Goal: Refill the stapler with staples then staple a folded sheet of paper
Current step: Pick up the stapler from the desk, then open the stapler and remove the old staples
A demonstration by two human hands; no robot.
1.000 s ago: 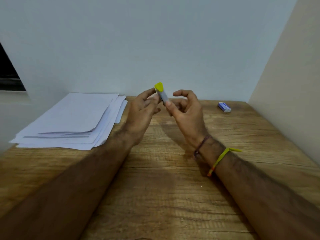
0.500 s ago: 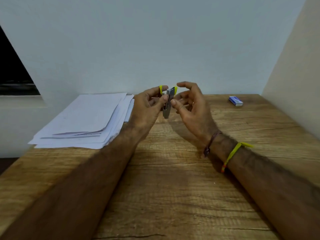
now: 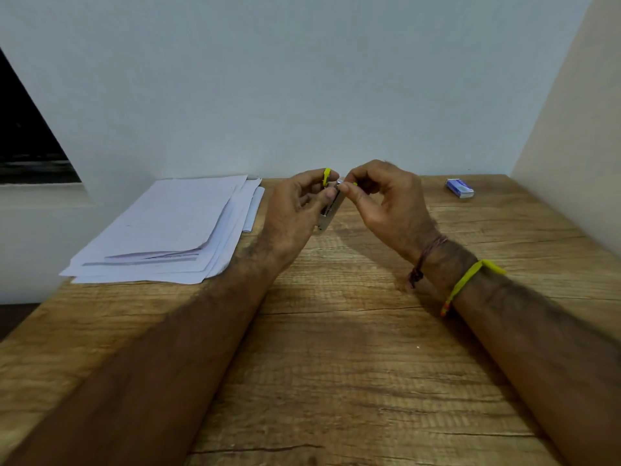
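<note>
A small stapler [image 3: 331, 210] with a metal body and yellow plastic parts is held upright above the far middle of the wooden table [image 3: 336, 364]. My left hand [image 3: 299, 210] grips it from the left, thumb and fingers curled round its body. My right hand [image 3: 386, 203] pinches its top end with thumb and forefinger. Most of the stapler is hidden between my fingers. A pile of white paper sheets [image 3: 174, 233] lies at the far left of the table. A small blue staple box [image 3: 459, 188] lies at the far right.
A pale wall stands right behind the table's far edge, and a beige wall [image 3: 578, 146] runs along the right side. The table's left edge drops off beside the paper pile. I wear a yellow band and a dark thread on my right wrist.
The stapler went from tilted to upright with its yellow parts spread at the top. My right hand's fingers, earlier loose beside it, now pinch its top end. The camera view also shifted.
</note>
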